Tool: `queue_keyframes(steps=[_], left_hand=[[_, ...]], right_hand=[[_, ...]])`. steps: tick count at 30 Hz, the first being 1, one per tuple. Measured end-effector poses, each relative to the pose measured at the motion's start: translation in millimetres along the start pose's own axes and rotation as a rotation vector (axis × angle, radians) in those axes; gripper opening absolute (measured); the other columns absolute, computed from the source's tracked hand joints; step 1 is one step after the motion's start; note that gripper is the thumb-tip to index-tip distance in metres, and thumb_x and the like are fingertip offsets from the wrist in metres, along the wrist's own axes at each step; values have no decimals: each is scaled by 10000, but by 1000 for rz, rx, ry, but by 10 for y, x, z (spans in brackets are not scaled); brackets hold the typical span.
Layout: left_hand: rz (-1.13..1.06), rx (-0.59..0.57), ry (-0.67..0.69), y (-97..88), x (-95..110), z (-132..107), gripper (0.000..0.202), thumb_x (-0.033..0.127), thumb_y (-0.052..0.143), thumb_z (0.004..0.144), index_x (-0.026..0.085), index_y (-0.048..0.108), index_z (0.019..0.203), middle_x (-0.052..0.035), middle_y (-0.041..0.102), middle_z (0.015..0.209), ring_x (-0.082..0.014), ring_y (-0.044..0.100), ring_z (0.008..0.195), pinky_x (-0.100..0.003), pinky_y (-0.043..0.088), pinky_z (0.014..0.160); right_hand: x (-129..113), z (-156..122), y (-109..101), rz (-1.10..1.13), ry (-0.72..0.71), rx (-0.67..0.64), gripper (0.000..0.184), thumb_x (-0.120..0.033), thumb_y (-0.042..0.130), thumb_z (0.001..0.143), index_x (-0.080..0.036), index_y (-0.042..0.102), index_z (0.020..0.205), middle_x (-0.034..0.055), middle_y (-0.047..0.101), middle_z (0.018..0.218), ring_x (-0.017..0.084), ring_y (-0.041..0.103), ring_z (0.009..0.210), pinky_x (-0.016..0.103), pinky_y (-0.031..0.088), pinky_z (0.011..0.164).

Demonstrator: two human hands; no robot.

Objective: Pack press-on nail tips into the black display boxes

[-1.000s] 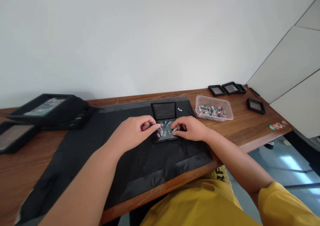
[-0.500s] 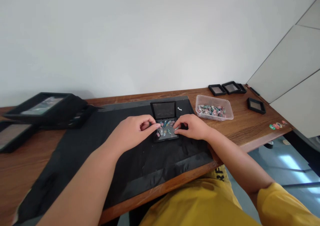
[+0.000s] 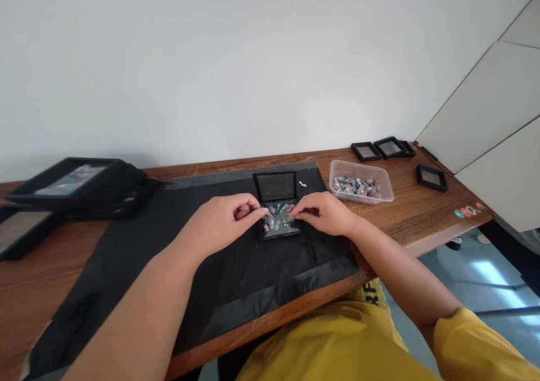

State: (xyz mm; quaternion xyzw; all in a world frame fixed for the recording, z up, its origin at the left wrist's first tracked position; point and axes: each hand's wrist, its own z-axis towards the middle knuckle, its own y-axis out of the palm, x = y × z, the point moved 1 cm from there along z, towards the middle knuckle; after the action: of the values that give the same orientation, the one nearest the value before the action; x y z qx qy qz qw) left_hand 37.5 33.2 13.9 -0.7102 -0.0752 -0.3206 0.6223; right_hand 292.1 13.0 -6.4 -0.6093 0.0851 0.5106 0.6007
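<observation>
A small black hinged case (image 3: 279,235) lies on the dark mat with its lid (image 3: 276,187) raised towards the wall. Inside it, several small shiny pieces that look like press-on nails (image 3: 277,222) rest on a grey surface, in pink, teal and clear tones. At the case's left side, my left hand (image 3: 230,218) has thumb and index finger pinched together; what lies between them is too small to make out. From the right, my right hand (image 3: 324,213) reaches over the case's edge, its thumb and index finger closed on a small shiny nail.
Right of the mat (image 3: 270,279) stands a clear plastic tub (image 3: 386,195) with many similar pieces. Black framed cases (image 3: 432,178) lie at the far right, and larger black cases (image 3: 63,198) are stacked at left. A small white scrap (image 3: 302,184) lies behind the right hand.
Both hands have shifted only slightly, the right fingertips a little to the left. A few nails in the case's lower left now sit differently.
</observation>
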Motion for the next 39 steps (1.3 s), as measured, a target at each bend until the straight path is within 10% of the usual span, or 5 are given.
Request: queue_keyframes(steps=[10,25,39], left_hand=[[-7,35,53,21,-17,-3,389,606,576,855,255,699,741,35,504,525,-139,422,495,-290,285,515],[-9,4,26,22,-15,-1,425,646,548,837,262,704,747,29,504,530,-151,441,504,-291,292,521],[17,9,34,29,-61,15,461,696,537,826,276,703,735,23,522,535,-159,457,503,-293,311,515]], right_hand=[[2,-4,20,44,93,7,156,-126,695,907,-165,780,1033,22,783,880,76,494,576,216,422,614],[-20,5,52,-257,22,-81,183,-281,780,910,-197,793,1072,67,745,1001,204,678,971,325,481,912],[-103,37,102,-315,-1,-33,52,-181,696,921,-187,747,921,35,719,872,179,625,848,297,454,820]])
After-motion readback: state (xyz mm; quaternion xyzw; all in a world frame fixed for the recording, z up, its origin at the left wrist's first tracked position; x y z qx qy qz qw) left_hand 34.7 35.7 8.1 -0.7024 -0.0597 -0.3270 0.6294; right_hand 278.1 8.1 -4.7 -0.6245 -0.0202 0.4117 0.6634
